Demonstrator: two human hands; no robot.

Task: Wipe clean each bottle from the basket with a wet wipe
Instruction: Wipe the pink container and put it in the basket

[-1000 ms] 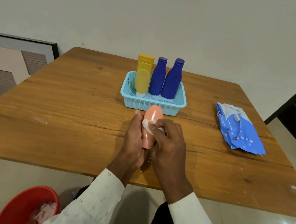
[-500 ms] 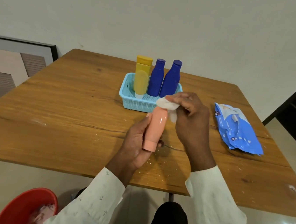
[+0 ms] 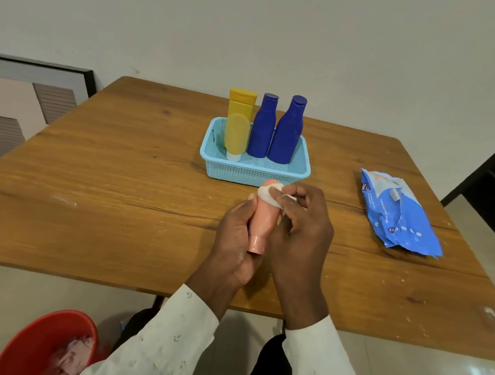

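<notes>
My left hand [image 3: 233, 240] grips a peach-pink bottle [image 3: 262, 219] above the table, its cap pointing toward me. My right hand [image 3: 300, 223] pinches a white wet wipe [image 3: 267, 194] against the bottle's far rounded end. Just behind stands the light blue basket [image 3: 241, 173]. It holds a yellow tube with its cap down [image 3: 236, 134], a taller yellow bottle [image 3: 242, 102] behind it, and two dark blue bottles [image 3: 263, 128] [image 3: 287, 130] standing upright.
A blue pack of wet wipes [image 3: 399, 212] lies on the wooden table [image 3: 117, 189] to the right. A red bin [image 3: 37, 345] with used wipes stands on the floor at lower left. A framed picture [image 3: 20, 96] leans by the wall at left.
My right hand has slid the wipe along the pink bottle, up to its far end and back onto it. The bottle has turned so its cap shows toward me.
</notes>
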